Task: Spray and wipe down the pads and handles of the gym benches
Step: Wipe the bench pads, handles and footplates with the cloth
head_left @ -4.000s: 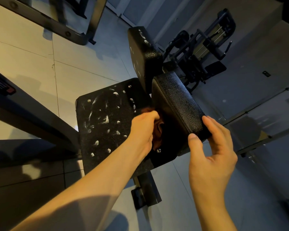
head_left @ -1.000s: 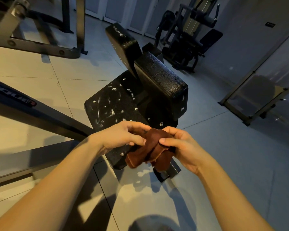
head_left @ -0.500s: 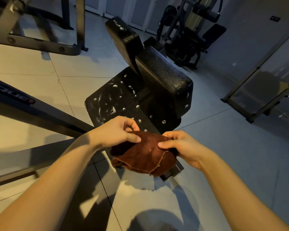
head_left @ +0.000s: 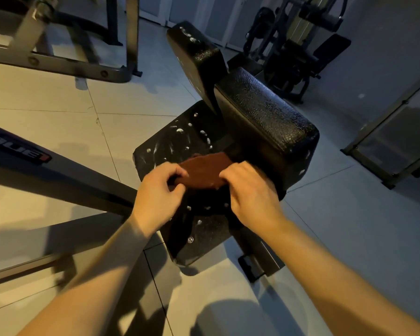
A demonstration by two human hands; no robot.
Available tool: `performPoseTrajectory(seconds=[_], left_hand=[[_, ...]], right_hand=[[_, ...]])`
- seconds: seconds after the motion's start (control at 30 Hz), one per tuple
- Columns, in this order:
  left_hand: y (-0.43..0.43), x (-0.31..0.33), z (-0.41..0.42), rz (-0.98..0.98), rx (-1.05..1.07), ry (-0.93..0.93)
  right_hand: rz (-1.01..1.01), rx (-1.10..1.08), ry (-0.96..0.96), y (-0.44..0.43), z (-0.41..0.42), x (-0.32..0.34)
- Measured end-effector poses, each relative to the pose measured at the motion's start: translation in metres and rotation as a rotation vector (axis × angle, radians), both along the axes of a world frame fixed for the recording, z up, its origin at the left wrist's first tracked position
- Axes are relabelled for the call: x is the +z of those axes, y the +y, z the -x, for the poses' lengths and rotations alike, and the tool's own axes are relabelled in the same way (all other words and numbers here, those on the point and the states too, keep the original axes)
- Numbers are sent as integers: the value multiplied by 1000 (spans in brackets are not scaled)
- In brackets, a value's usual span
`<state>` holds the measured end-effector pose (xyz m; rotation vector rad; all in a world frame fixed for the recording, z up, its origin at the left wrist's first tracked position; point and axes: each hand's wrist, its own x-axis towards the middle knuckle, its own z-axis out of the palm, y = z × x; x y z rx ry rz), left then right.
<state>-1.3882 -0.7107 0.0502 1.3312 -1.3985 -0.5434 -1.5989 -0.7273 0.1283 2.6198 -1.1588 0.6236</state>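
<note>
Brown cloth (head_left: 204, 169) spread low over black plate (head_left: 155, 151), long axis left to right. Left end pinched by left hand (head_left: 159, 187), right end by right hand (head_left: 251, 192); fingers (head_left: 229, 174) curled on fabric. Foam flecks (head_left: 180, 130) straight beyond cloth, away from body. Textured pad (head_left: 264, 122) just beside right end. Both hands equally near; forward push probably next.

Both bare forearms extended forward, hands held close together.
The left hand (head_left: 160, 185) and right hand (head_left: 250, 190) are shown knuckles-up with fingers curled; opposite edges of a cloth (head_left: 204, 169) are gripped by them.
</note>
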Motion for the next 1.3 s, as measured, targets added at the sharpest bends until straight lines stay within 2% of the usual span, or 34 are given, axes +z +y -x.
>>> performPoseTrajectory(seconds=[0.07,0.1,0.13,0.2,0.3,0.43,0.57,0.67,0.77,0.9,1.03,1.13,1.3], left_hand=[[2,-29,6,-35,-16,-229],[5,-47,11,-114,-51,-329],[8,-62,19,-204,-91,-388],[16,-84,35,-307,-110,-354],[20,-90,58,-265,-38,-222],[9,-83,82,-172,5,-161],[1,-91,109,-126,-35,-275],[1,-98,121,-80,-50,-327],[-8,-93,127,-55,-103,-359],[-30,-78,131,1,-149,-475],[-38,-80,132,-22,-148,-512],[-26,-96,120,-59,-162,-468],[11,-155,77,-299,-3,-334]], right_hand=[[7,16,356,-10,10,-22],[-39,-17,508,-12,16,-35],[-86,-52,614,-12,22,-46],[-151,-105,678,-7,29,-59],[-167,-150,677,0,30,-63],[-154,-158,647,6,28,-60],[-102,-182,524,16,36,-53],[-59,-318,418,27,47,-44],[-24,-452,380,33,59,-44],[-12,-489,348,32,65,-55],[-5,-478,284,30,68,-63],[-2,-428,245,27,74,-65],[11,-399,241,24,80,-72]])
